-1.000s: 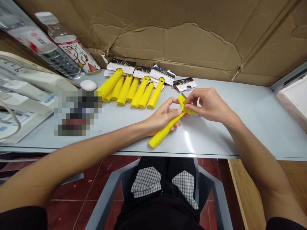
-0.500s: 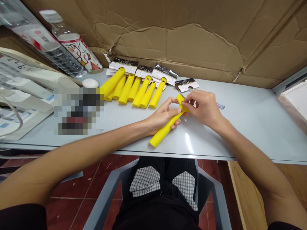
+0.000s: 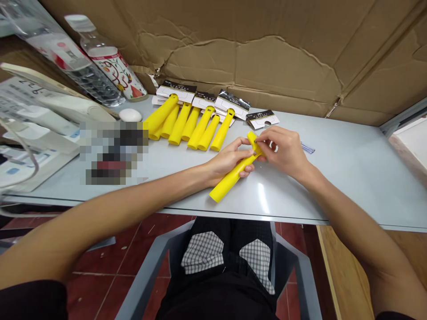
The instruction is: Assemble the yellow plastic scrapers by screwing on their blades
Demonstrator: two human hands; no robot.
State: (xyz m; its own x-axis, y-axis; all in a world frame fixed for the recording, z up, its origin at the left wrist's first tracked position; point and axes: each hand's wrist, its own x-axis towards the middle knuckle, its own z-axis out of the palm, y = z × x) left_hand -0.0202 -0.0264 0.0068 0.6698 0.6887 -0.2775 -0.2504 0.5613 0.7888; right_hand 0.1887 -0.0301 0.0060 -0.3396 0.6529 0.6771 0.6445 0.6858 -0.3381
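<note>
My left hand (image 3: 235, 160) is closed round a yellow plastic scraper (image 3: 227, 183), near its wider head. The tube-like handle slants down toward the table's front edge. Thumb and fingertips of my right hand (image 3: 282, 149) pinch together at the scraper's head. Something small and dark shows at those fingertips, too small to make out. Behind my left hand, several yellow handles (image 3: 198, 133) lie side by side, their far ends by black-and-white packaging cards (image 3: 233, 104). One more card (image 3: 263, 119) lies apart, just beyond my right hand.
Clear plastic strips (image 3: 307, 147) lie right of my right hand. At the left stand bottles (image 3: 111, 66), a white rounded object (image 3: 130, 115) and white appliances or packs (image 3: 40, 111). A patch there is blurred out. Cardboard (image 3: 267, 66) backs the grey table (image 3: 353, 178).
The view has shifted slightly, so the table things sit a little further right. My right fingertips have moved a little on the scraper's head; my left hand keeps its hold.
</note>
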